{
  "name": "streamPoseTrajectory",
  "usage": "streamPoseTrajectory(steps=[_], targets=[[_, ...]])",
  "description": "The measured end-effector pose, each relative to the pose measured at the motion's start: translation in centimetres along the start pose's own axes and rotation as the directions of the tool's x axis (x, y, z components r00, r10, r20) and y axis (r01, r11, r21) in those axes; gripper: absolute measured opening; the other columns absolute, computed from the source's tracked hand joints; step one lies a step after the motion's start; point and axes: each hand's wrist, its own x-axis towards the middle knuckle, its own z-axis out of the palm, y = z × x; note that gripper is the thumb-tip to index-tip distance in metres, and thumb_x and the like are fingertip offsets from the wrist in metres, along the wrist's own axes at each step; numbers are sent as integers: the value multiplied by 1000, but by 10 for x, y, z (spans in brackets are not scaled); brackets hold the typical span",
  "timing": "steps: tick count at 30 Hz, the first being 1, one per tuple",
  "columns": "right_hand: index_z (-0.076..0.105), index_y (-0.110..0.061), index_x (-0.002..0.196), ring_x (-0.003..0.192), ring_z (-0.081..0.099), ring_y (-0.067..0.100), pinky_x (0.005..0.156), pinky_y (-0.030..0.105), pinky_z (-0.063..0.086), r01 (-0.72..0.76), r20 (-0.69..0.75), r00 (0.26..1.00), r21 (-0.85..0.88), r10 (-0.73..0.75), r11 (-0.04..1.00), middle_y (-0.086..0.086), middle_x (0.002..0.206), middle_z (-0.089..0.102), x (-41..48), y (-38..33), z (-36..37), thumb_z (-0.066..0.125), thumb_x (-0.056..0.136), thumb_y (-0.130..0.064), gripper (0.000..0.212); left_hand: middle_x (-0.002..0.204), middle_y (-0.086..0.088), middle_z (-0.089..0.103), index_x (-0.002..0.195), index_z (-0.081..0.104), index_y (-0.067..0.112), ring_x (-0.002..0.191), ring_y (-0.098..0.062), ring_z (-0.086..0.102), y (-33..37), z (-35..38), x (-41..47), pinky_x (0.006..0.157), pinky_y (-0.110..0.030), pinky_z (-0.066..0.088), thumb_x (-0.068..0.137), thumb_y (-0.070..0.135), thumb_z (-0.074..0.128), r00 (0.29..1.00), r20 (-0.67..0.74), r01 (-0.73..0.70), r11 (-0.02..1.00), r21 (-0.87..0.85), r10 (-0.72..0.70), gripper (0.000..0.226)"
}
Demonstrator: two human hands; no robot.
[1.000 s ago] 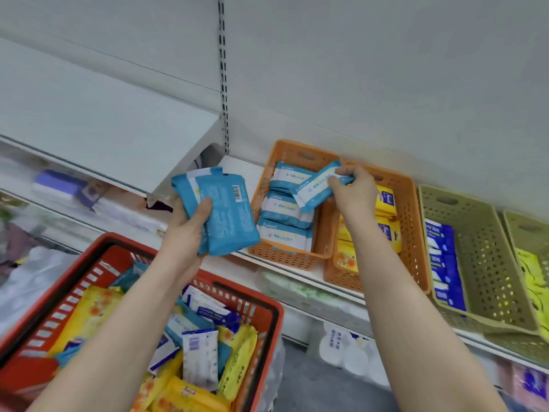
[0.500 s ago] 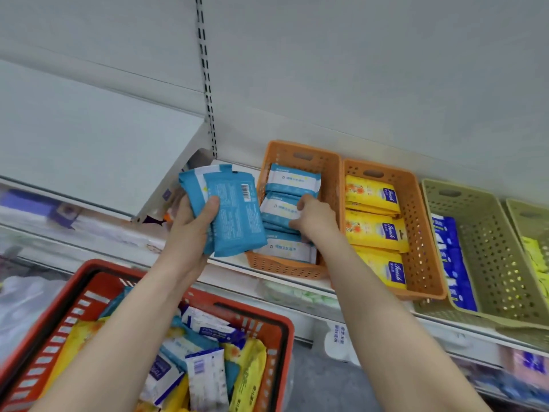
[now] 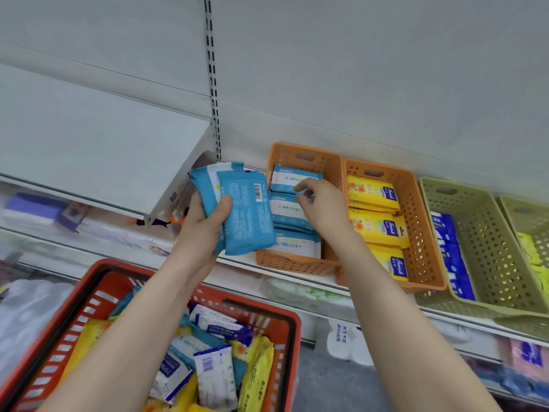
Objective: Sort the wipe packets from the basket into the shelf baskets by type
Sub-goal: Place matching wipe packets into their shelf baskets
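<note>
Light-blue packets [image 3: 246, 215], at least two stacked together, sit in our left hand [image 3: 205, 230]. The thumb lies across the front and the fingers curl behind. We hold them up just left of the first orange basket [image 3: 297, 264]. A second ago our right hand [image 3: 322, 206] carried one more of the same kind above the shelf baskets, and half a second ago it was pressed down into that orange basket. Now it hovers just over the row of blue packets [image 3: 292, 178] lying there, fingers loosely bent. Thumb and forefinger are close together, with nothing between them that we can see. We take it that the packet has been laid with its own type and let go. The neighbouring orange basket [image 3: 421, 203] holds yellow packets [image 3: 374, 194], and the green basket [image 3: 487, 233] beyond it holds dark-blue packets [image 3: 448, 242], so the sorting by type looks sound so far. Below, the red basket [image 3: 276, 319] is well stocked with mixed packets [image 3: 214, 352], yellow, white and blue jumbled together, so we judge the task far from done. The free right hand will likely take the next packet off the stack in the left. That packet belongs in the same basket, where the row already runs from the back wall to the front.
</note>
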Motion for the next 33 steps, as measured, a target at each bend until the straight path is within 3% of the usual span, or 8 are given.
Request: streamPoseTrajectory(steps=[3, 7, 12, 15, 18, 21, 24, 33], targets=[[69, -19, 96, 77, 65, 10, 65, 29, 51, -101, 138, 990, 497, 37, 862, -4, 86, 71, -21, -32, -25, 59, 94, -40, 23, 125, -2, 67, 134, 48, 19, 112, -22, 67, 3, 7, -5, 80, -39, 59, 88, 25, 63, 1000, 6, -20, 1000, 13, 20, 49], [68, -12, 102, 76, 67, 9, 64, 29, 52, -244, 367, 930, 630, -6, 737, 0, 88, 73, -42, -48, -31, 76, 83, -31, 28, 125, -7, 67, 132, 48, 14, 110, -25, 68, 7, 19, -9, 80, -41, 59, 93, 18, 62, 999, 18, -41, 999, 29, 40, 42], [61, -16, 99, 74, 70, 9, 58, 26, 54, -77, 56, 997, 877, 57, 475, -2, 85, 73, -48, -39, -46, 68, 90, -11, 12, 114, 5, 68, 129, 46, 25, 91, -10, 70, 9, 24, -12, 66, -30, 60, 103, 21, 49, 999, -38, -3, 997, 74, 6, 26], [63, -25, 100, 87, 67, 13, 73, 39, 57, 246, -308, 951, 659, -44, 711, -9, 95, 71, -49, -35, -49, 69, 89, -22, 13, 116, 2, 69, 129, 47, 25, 91, -11, 72, 8, 29, -16, 70, -31, 60, 101, 35, 49, 998, -3, 58, 996, 74, -58, 30], [70, -29, 91, 85, 63, 5, 80, 35, 52, 248, -107, 969, 488, -225, 837, -9, 91, 70, -60, -45, -40, 62, 92, -38, 11, 123, -8, 68, 133, 48, 18, 105, -23, 70, 5, 37, -19, 83, -42, 59, 86, 50, 65, 993, 112, 38, 995, 87, -48, 59], [73, -23, 87, 83, 64, 5, 78, 31, 53, 148, 88, 966, 578, -241, 803, -3, 87, 71, -69, -45, -30, 59, 97, -29, 17, 126, -14, 66, 137, 46, 13, 109, -28, 68, -3, 36, -18, 84, -44, 58, 83, 32, 75, 995, 92, 17, 997, 80, -25, 64], [67, -27, 104, 90, 62, 8, 78, 25, 54, 107, 6, 989, 667, -149, 737, -4, 99, 61, -65, -33, -31, 65, 89, -5, 27, 123, -12, 67, 136, 46, 13, 105, -25, 69, -6, 30, -16, 79, -40, 59, 91, 15, 66, 998, 47, 51, 998, 36, -52, 49], [70, -15, 105, 88, 68, 18, 85, 41, 55, -88, 283, 947, 689, -155, 720, 10, 101, 74, -54, -30, -40, 77, 83, -15, 23, 117, -6, 68, 130, 47, 10, 102, -19, 70, -1, 33, -12, 78, -36, 60, 83, 18, 72, 998, 29, -58, 994, 89, 56, 54]])
